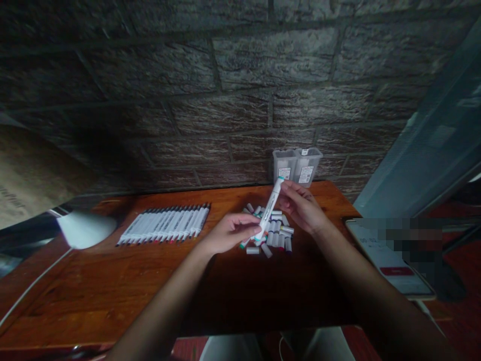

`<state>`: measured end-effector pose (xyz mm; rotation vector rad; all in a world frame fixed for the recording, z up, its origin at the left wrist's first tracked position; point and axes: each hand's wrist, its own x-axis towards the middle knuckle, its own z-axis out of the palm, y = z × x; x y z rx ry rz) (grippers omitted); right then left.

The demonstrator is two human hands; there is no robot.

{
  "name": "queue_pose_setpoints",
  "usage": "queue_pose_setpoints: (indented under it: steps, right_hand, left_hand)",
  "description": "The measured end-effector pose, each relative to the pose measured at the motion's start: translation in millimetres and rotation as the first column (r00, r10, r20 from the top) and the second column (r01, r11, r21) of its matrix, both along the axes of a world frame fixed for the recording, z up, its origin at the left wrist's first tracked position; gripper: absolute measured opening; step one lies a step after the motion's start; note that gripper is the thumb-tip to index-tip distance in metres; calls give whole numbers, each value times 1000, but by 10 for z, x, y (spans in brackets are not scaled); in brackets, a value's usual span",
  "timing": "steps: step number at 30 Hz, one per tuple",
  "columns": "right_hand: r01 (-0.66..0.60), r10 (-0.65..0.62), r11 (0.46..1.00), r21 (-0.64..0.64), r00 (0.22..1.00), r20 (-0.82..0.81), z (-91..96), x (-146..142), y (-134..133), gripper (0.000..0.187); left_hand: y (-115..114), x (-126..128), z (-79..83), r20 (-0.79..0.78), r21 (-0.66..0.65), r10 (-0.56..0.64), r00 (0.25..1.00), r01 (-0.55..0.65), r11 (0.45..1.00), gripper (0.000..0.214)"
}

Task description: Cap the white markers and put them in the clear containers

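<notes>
My left hand [230, 231] is closed around the lower end of a white marker [269, 210] that slants up to the right. My right hand [300, 204] pinches the marker's top end, at its teal cap. Below the hands lies a loose pile of marker caps [277, 232] on the wooden table [112, 296]. To the left, several white markers [165, 224] lie side by side in a neat row.
Two clear plastic boxes [296, 166] stand against the brick wall at the table's back. A white lamp head [87, 228] with its cable sits at the left. A phone [391, 263] lies at the table's right edge.
</notes>
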<state>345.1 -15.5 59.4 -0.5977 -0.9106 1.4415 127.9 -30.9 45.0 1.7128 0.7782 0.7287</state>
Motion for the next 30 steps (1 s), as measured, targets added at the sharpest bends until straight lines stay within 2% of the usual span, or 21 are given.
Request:
queue_pose_setpoints:
  steps: [5,9,17,24,30]
  right_hand:
    - [-52,50,998,45,998,38,13,-12,-44,20]
    - [-60,57,997,51,997,52,9,-11,-52,18]
    - [-84,81,994,65,996,45,-28,-3,-9,21]
    - [-54,55,997,53,999,-4,-27,27,2,38]
    - [27,-27,999,-35,1000,-10,-28,6,15,37]
  left_hand:
    - [-62,50,45,0,-54,-69,998,69,996,30]
    - [-86,71,67,6,-82,-78,997,78,994,27]
    - [-77,77,-3,57,-113,-78,995,84,990,29]
    - [-26,44,-3,29,-50,2,1000,0,999,32]
    - [35,60,-36,136,5,187,973,-190,982,34]
